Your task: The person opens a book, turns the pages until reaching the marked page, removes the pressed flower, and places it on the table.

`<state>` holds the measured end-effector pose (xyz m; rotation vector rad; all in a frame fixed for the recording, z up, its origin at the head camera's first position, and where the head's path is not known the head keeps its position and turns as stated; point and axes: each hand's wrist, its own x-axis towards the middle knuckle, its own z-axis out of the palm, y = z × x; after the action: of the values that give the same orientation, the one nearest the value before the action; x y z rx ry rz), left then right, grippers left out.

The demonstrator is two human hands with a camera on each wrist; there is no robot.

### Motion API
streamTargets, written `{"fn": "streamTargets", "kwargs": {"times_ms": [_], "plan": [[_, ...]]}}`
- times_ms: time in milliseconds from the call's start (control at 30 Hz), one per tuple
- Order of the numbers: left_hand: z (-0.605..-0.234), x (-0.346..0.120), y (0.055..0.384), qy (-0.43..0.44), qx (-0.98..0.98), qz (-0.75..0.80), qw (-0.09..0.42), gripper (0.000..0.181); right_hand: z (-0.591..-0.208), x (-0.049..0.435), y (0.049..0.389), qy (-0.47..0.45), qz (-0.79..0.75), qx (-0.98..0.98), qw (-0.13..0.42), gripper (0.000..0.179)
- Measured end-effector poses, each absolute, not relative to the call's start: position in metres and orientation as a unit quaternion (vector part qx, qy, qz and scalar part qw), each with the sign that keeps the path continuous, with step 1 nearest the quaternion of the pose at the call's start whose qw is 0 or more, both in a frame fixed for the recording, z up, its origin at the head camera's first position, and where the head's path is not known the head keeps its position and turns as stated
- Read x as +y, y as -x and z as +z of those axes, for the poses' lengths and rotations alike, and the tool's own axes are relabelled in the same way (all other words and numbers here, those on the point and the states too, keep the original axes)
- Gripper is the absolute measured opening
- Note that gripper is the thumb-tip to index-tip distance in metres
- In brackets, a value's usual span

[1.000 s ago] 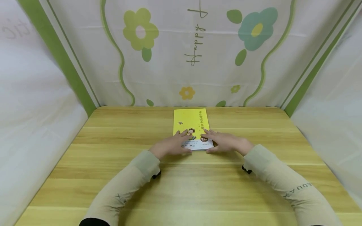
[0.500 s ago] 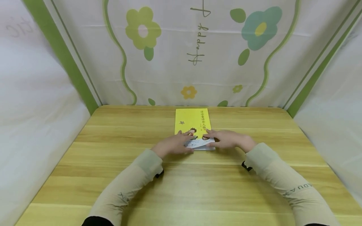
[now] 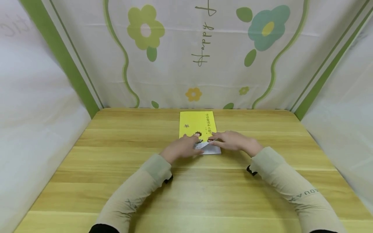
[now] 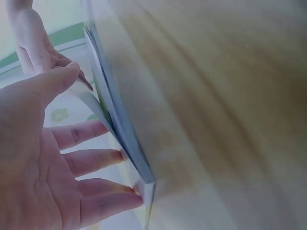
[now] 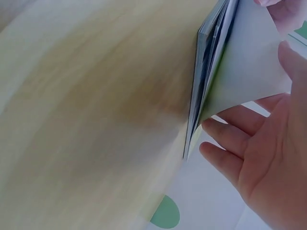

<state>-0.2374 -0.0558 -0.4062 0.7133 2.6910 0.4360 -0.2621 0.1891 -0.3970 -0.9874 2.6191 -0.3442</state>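
A thin paperback book [image 3: 196, 123] with a yellow cover, cartoon children and a vertical title lies on the wooden table. My right hand [image 3: 233, 141] pinches the near right corner of its front cover [image 5: 252, 62] between thumb and fingers. That corner is bent upward, and pale pages show beneath it. At the book's near left side is my left hand [image 3: 182, 148], its fingers [image 4: 96, 160] extended and their tips touching the cover. In the left wrist view its thumb points toward the raised cover. The book's near left corner is hidden by this hand in the head view.
The wooden table [image 3: 186, 197] reaches back to a white fabric wall [image 3: 172, 64] printed with flowers and lettering. White fabric side walls [image 3: 38, 97] with green strips stand at left and right. Both forearms wear beige sleeves [image 3: 132, 194].
The cover's near right corner, flat a second ago, has been lifted and folded back by my right hand. My left hand has shifted slightly right over the near left part of the book.
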Motion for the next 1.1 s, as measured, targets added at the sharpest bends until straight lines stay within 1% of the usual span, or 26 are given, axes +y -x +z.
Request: {"fn": "streamTargets", "kwargs": {"times_ms": [100,200,433,600,700,800,967,1033,1100], "plan": [[-0.404,-0.052,0.236,-0.244,0.942,0.159,0.165,0.060,-0.396,0.188,0.261,0.340,-0.123,0.920,0.151,0.056],[-0.402,-0.048,0.236,-0.239,0.943,0.161,0.169,0.061,-0.397,0.188,0.261,0.334,-0.122,0.924,0.143,0.056],[-0.401,-0.041,0.240,-0.226,0.948,0.155,0.163,0.056,-0.397,0.189,0.260,0.338,-0.137,0.922,0.132,0.053],[-0.400,-0.037,0.239,-0.211,0.952,0.149,0.164,0.063,-0.397,0.187,0.258,0.339,-0.151,0.918,0.136,0.051],[-0.399,-0.035,0.239,-0.204,0.953,0.151,0.164,0.064,-0.398,0.187,0.257,0.336,-0.158,0.919,0.134,0.050],[-0.400,-0.034,0.240,-0.200,0.955,0.151,0.161,0.062,-0.398,0.188,0.257,0.329,-0.173,0.919,0.133,0.055],[-0.402,-0.036,0.241,-0.199,0.953,0.159,0.164,0.062,-0.397,0.194,0.256,0.296,-0.202,0.925,0.128,0.074],[-0.402,-0.038,0.241,-0.198,0.951,0.167,0.169,0.063,-0.397,0.196,0.257,0.281,-0.205,0.930,0.116,0.076],[-0.400,-0.040,0.242,-0.197,0.949,0.173,0.173,0.061,-0.397,0.198,0.258,0.270,-0.201,0.936,0.102,0.072]]}}
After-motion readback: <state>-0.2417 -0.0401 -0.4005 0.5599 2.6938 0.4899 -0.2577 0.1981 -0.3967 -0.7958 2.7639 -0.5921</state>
